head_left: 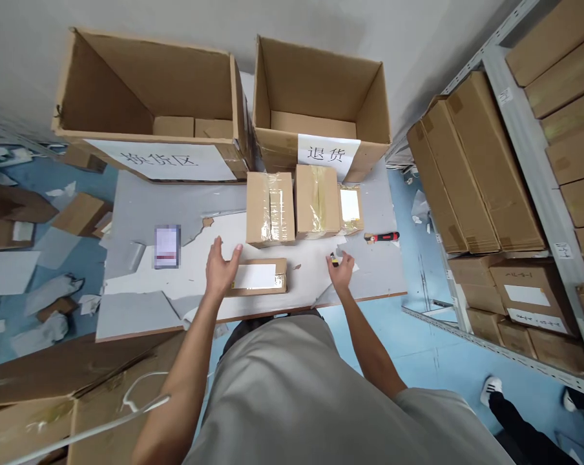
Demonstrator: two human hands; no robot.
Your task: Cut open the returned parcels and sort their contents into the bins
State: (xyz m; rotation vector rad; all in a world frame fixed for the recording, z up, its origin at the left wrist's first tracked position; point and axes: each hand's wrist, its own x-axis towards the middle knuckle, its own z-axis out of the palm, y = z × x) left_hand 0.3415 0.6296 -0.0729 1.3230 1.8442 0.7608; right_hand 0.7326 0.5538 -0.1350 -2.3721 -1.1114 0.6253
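My left hand (220, 270) is open, thumb and fingers apart, at the left end of a small flat cardboard box (258, 276). A white label covers much of the box's top, and clear tape shows at its right end. My right hand (340, 272) is curled at the table's right part, with a small black-and-yellow object (334, 260) between its thumb and fingers; its kind is too small to make out. Behind the hands stand two taped cardboard boxes (271, 208) (317, 200) and a smaller labelled box (351, 208).
A red-and-black utility knife (384, 237) lies at the right; a phone-like screen (166, 247) lies left. Two large open cartons (159, 155) (275, 145) with paper signs line the table's back. Shelves with cartons (486, 161) stand right. A person's shoe (491, 389) shows lower right.
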